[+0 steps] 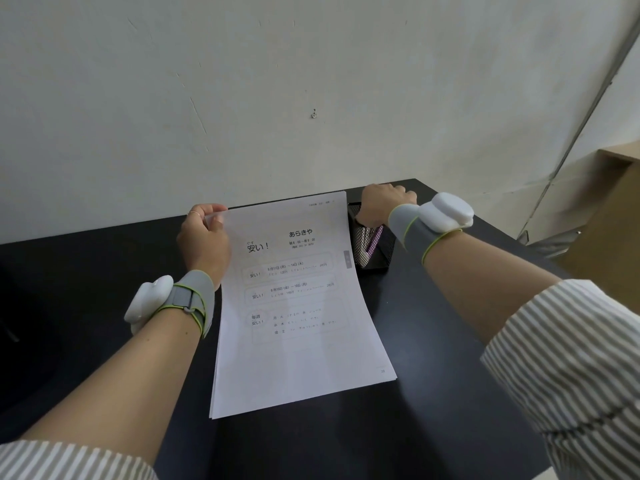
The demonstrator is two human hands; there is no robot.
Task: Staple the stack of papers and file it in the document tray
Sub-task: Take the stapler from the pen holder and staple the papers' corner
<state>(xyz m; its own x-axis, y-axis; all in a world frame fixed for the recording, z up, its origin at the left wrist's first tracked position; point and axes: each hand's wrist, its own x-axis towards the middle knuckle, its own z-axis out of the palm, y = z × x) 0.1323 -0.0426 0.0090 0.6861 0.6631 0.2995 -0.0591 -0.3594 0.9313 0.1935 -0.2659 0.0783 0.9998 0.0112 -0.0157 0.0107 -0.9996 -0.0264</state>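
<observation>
**Lifting the top of the papers**

We see the stack of papers (301, 323) in the middle of the black table (104, 271). Its near end lies flat on the table. Its far end is bent up off the table. The top page has printed words and boxes on it.

We see the left hand (204, 240) at the top left corner of the stack. Its thumb and fingers pinch that corner and hold it up. There is a thin ring on one finger.

We see the right hand (381, 206) past the top right corner of the stack, not touching the paper. It is over a black mesh holder (375, 258) that stands just beside the stack. The fingers bend down on the far side, where we cannot see them. We cannot tell if this hand holds anything.

Something purple (375, 242) shows through the mesh.

Each wrist has a gray band with a white lump on it, one on the left (166, 303) and one on the right (436, 216). A pale wall (242, 98) stands behind the table.
</observation>
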